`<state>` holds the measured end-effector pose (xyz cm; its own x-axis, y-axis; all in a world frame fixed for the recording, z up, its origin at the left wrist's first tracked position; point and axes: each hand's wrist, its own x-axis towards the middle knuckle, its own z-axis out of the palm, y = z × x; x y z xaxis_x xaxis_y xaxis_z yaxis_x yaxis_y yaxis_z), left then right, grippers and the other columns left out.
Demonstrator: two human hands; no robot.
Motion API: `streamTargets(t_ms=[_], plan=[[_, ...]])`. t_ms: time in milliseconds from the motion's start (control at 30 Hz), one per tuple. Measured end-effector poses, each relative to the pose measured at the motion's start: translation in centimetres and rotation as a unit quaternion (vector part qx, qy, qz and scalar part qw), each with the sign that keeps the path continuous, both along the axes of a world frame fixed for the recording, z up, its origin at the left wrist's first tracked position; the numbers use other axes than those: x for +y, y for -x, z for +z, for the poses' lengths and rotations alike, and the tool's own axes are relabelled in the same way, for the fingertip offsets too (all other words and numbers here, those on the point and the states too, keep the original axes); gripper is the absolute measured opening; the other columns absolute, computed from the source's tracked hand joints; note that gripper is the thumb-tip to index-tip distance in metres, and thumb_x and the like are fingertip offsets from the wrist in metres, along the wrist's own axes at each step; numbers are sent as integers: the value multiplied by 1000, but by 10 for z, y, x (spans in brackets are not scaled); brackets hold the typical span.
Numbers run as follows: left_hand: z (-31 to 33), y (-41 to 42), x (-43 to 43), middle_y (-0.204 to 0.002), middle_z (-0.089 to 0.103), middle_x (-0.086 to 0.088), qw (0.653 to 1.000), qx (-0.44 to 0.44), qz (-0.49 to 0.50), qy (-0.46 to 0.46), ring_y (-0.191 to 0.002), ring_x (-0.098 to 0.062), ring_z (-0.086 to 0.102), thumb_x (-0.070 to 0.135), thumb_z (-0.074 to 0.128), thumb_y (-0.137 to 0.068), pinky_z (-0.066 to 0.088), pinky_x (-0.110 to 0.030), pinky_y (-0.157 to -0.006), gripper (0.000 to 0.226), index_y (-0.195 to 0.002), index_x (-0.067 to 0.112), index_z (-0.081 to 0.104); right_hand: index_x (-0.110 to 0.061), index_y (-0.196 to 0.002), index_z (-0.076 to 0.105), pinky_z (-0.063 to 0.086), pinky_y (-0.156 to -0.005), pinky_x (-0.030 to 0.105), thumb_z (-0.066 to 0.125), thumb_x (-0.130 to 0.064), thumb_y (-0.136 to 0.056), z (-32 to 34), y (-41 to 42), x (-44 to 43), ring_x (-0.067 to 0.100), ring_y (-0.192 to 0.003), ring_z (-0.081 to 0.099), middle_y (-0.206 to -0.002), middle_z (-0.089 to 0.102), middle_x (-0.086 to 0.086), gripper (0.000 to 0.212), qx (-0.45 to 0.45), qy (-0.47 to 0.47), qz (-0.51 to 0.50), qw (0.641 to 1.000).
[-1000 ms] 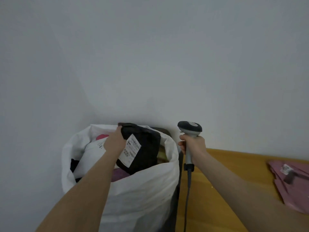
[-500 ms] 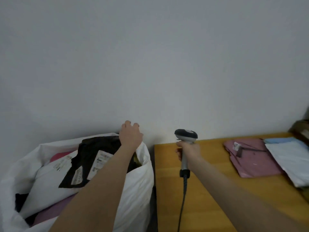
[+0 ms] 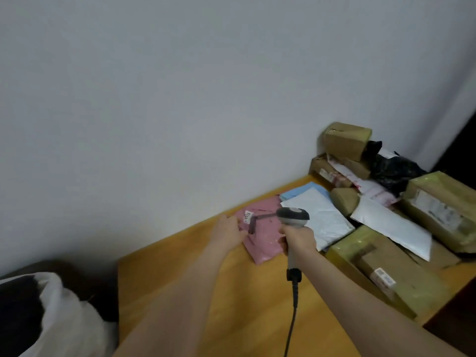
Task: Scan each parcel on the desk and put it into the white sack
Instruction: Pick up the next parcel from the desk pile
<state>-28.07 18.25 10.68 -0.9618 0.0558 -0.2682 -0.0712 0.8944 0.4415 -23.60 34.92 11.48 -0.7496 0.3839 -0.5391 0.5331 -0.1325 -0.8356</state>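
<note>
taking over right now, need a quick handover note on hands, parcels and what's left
Left hand: open, touching the left edge of the pink parcel, which lies flat on the desk.
Right hand: grips the scanner, its head near that parcel.
White sack: beside the desk's left end; something dark already inside.
Left: scan and sack the pink parcel, then the pile of mailers and boxes at the right.

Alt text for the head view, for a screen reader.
The left hand touches the pink mailer on the desk while the right hand grips a corded scanner above it. More parcels crowd the desk's right; the white sack sits lower left.
</note>
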Motion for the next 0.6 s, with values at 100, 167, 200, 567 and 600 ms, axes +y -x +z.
streamTargets(t_ms=[100, 167, 200, 567, 600], plan=[[-24, 26, 68, -129, 56, -12, 995, -56, 30, -72, -120, -26, 53, 32, 63, -86, 42, -31, -95, 49, -128, 7, 53, -3, -72, 62, 46, -63, 32, 65, -8, -79, -16, 30, 68, 23, -54, 55, -56, 62, 10, 9, -17, 9, -21, 1000], [-40, 38, 114, -140, 48, -10, 983, -92, 66, -147, -127, -23, 47, 29, 64, -89, 38, -26, -96, 59, -138, 4, 43, -2, -71, 62, 47, -65, 34, 66, -8, -79, -29, 49, 110, 23, -57, 56, -55, 62, 9, 11, -27, 17, -40, 999], [-52, 45, 134, -141, 46, -9, 971, -114, 93, -187, -129, -23, 45, 28, 65, -89, 38, -24, -94, 62, -140, 4, 39, -1, -74, 63, 48, -66, 35, 66, -7, -80, -35, 57, 128, 23, -58, 57, -57, 63, 10, 9, -31, 22, -53, 998], [-131, 96, 233, -100, 65, -8, 852, -171, 350, -349, -76, -22, 63, 18, 74, -82, 53, -32, -73, 43, -118, -2, 61, -1, -127, 52, 44, -101, 45, 72, -20, -84, -93, 112, 213, 33, -115, 54, -116, 59, 12, 51, -81, 33, -27, 996], [-134, 98, 233, -94, 64, -9, 852, -157, 361, -345, -69, -19, 59, 14, 74, -82, 51, -29, -67, 36, -112, -3, 65, -1, -127, 51, 44, -101, 45, 72, -20, -84, -95, 113, 215, 33, -116, 54, -114, 58, 10, 51, -84, 35, -24, 996]])
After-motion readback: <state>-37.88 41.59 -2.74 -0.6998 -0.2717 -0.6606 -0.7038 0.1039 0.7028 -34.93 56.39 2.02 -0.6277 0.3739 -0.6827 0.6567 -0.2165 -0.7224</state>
